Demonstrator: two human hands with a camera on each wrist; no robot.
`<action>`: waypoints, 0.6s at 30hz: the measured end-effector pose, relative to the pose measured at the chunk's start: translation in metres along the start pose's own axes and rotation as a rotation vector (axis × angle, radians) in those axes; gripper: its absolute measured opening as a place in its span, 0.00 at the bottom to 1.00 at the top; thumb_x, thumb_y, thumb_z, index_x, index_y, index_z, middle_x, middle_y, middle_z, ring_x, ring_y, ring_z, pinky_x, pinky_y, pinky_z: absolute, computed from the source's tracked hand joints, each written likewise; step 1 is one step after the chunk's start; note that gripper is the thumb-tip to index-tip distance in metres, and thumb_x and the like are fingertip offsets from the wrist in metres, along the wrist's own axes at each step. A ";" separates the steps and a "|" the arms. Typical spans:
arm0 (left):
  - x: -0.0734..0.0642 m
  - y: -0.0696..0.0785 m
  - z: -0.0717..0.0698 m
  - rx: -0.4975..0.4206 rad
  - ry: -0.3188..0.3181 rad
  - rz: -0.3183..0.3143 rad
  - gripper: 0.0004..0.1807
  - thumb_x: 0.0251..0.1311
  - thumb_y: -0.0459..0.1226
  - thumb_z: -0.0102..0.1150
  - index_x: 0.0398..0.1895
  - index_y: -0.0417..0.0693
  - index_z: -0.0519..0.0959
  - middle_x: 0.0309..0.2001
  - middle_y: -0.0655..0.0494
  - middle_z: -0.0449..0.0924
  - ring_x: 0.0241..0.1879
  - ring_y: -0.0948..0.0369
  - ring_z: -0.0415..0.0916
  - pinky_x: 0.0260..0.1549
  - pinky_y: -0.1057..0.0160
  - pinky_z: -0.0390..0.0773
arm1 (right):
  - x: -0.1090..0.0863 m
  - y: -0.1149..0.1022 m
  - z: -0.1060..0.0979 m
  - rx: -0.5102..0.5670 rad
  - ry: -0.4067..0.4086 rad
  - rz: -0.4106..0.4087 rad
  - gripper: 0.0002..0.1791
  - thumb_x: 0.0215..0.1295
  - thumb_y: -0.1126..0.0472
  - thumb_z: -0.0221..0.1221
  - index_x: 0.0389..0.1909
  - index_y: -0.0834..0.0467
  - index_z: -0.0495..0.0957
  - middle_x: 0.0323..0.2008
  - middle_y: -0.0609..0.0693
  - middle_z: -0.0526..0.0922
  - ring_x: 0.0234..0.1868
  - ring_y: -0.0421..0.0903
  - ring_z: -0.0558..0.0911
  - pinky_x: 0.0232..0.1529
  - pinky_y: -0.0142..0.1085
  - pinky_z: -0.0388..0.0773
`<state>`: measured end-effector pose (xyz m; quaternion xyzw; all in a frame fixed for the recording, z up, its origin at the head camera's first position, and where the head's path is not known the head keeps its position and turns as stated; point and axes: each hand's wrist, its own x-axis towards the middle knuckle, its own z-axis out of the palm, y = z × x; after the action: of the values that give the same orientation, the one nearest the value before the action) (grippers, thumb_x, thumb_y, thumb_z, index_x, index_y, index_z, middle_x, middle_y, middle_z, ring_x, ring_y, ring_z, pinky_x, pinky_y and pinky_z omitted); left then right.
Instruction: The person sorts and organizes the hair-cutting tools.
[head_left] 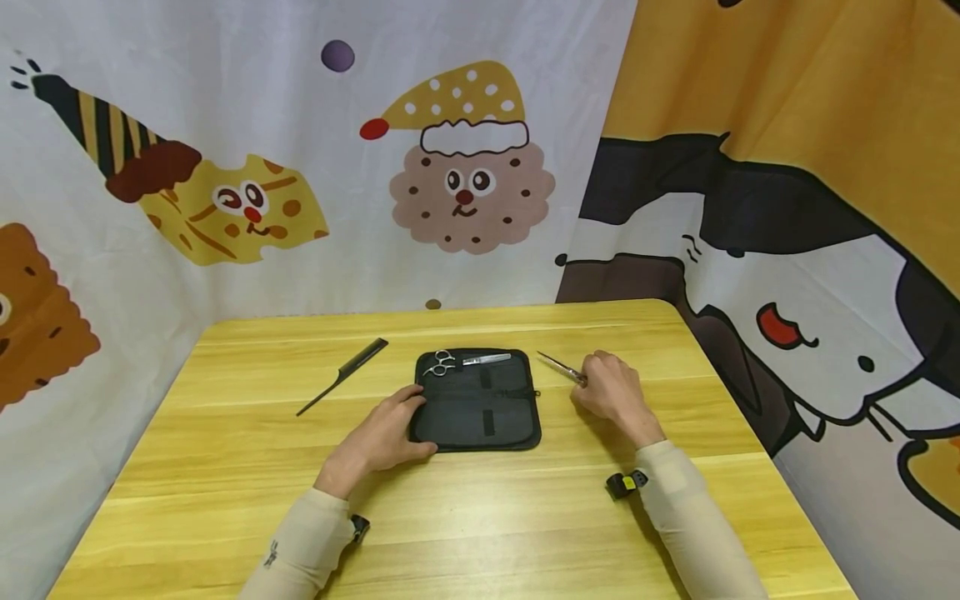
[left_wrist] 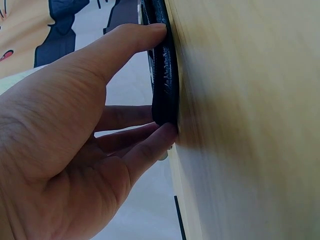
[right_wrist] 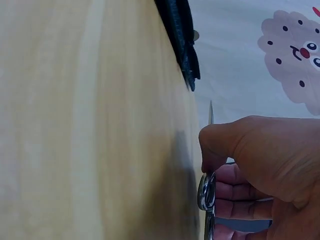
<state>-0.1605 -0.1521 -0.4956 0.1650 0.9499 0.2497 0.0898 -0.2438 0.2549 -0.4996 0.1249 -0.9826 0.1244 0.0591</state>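
Note:
A black zip-edged case (head_left: 457, 421) lies open and flat on the table. My left hand (head_left: 386, 429) holds its near left corner, the thumb on the front edge and the fingers along the left edge. In the left wrist view the thumb and fingers touch the case's dark side (left_wrist: 165, 75). Thinning scissors (head_left: 442, 363) lie along the inside top of the case. Right of the case, my right hand (head_left: 611, 387) grips a pair of scissors (head_left: 558, 365), tips pointing left and away. The right wrist view shows their finger ring (right_wrist: 206, 192) under the thumb.
A black tail comb (head_left: 360, 358) lies slanted on the wooden table (head_left: 465, 517), left of the case. Two small black straps (head_left: 488, 422) sit inside the case. Printed curtains (head_left: 300, 100) hang behind the table and at its sides.

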 end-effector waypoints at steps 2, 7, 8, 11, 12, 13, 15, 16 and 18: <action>0.000 0.000 0.000 0.000 0.001 0.000 0.49 0.63 0.48 0.83 0.78 0.27 0.74 0.85 0.32 0.66 0.81 0.34 0.72 0.80 0.38 0.76 | 0.000 0.000 -0.002 0.003 0.010 -0.007 0.06 0.54 0.65 0.68 0.24 0.56 0.79 0.30 0.54 0.80 0.29 0.51 0.76 0.28 0.49 0.77; 0.000 -0.001 0.001 0.002 0.003 -0.001 0.49 0.63 0.48 0.83 0.78 0.27 0.74 0.85 0.32 0.66 0.81 0.34 0.72 0.80 0.38 0.77 | 0.000 -0.007 -0.008 -0.003 0.058 -0.051 0.05 0.57 0.65 0.71 0.33 0.60 0.85 0.35 0.55 0.83 0.33 0.52 0.81 0.33 0.54 0.84; 0.000 -0.001 0.001 0.002 0.003 -0.002 0.49 0.63 0.48 0.83 0.78 0.28 0.74 0.85 0.32 0.66 0.81 0.34 0.72 0.80 0.38 0.77 | -0.001 -0.009 -0.009 -0.004 0.071 -0.061 0.05 0.58 0.65 0.71 0.34 0.61 0.86 0.35 0.55 0.84 0.34 0.53 0.82 0.34 0.55 0.85; 0.000 -0.001 0.001 0.001 -0.001 -0.007 0.49 0.63 0.49 0.83 0.79 0.28 0.74 0.86 0.33 0.66 0.81 0.34 0.72 0.80 0.38 0.77 | -0.003 -0.016 -0.011 -0.003 0.111 -0.090 0.06 0.58 0.66 0.72 0.36 0.62 0.88 0.36 0.55 0.85 0.35 0.53 0.83 0.35 0.54 0.86; 0.000 -0.001 0.001 0.001 -0.002 -0.007 0.49 0.63 0.49 0.83 0.79 0.28 0.74 0.86 0.33 0.66 0.81 0.34 0.72 0.80 0.38 0.77 | -0.003 -0.018 -0.012 -0.004 0.124 -0.103 0.07 0.58 0.66 0.72 0.37 0.62 0.88 0.36 0.55 0.85 0.34 0.53 0.83 0.34 0.53 0.86; 0.000 -0.001 0.001 0.002 -0.002 -0.007 0.49 0.63 0.49 0.83 0.79 0.28 0.74 0.86 0.33 0.65 0.82 0.34 0.72 0.80 0.38 0.77 | -0.004 -0.020 -0.013 -0.006 0.138 -0.117 0.07 0.58 0.66 0.72 0.37 0.63 0.89 0.36 0.55 0.86 0.35 0.53 0.83 0.34 0.53 0.87; 0.000 -0.001 0.001 0.002 -0.002 -0.007 0.49 0.64 0.49 0.83 0.79 0.28 0.73 0.86 0.33 0.65 0.82 0.34 0.71 0.80 0.38 0.77 | -0.004 -0.024 -0.015 -0.011 0.163 -0.148 0.08 0.58 0.67 0.73 0.38 0.63 0.89 0.36 0.56 0.86 0.34 0.52 0.83 0.33 0.51 0.86; 0.000 -0.001 0.001 0.003 -0.001 -0.006 0.49 0.64 0.49 0.83 0.79 0.28 0.73 0.86 0.33 0.65 0.82 0.34 0.71 0.80 0.38 0.76 | -0.005 -0.026 -0.015 -0.013 0.173 -0.163 0.08 0.58 0.67 0.73 0.38 0.64 0.89 0.36 0.56 0.86 0.34 0.52 0.83 0.33 0.50 0.86; 0.000 -0.002 0.001 0.004 -0.002 -0.005 0.49 0.64 0.49 0.83 0.79 0.28 0.73 0.86 0.33 0.65 0.82 0.34 0.71 0.80 0.38 0.76 | -0.006 -0.031 -0.017 -0.017 0.191 -0.193 0.09 0.57 0.67 0.73 0.39 0.64 0.89 0.36 0.56 0.87 0.35 0.53 0.84 0.33 0.50 0.87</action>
<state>-0.1608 -0.1527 -0.4977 0.1632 0.9508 0.2473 0.0908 -0.2290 0.2317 -0.4773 0.2059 -0.9569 0.1210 0.1651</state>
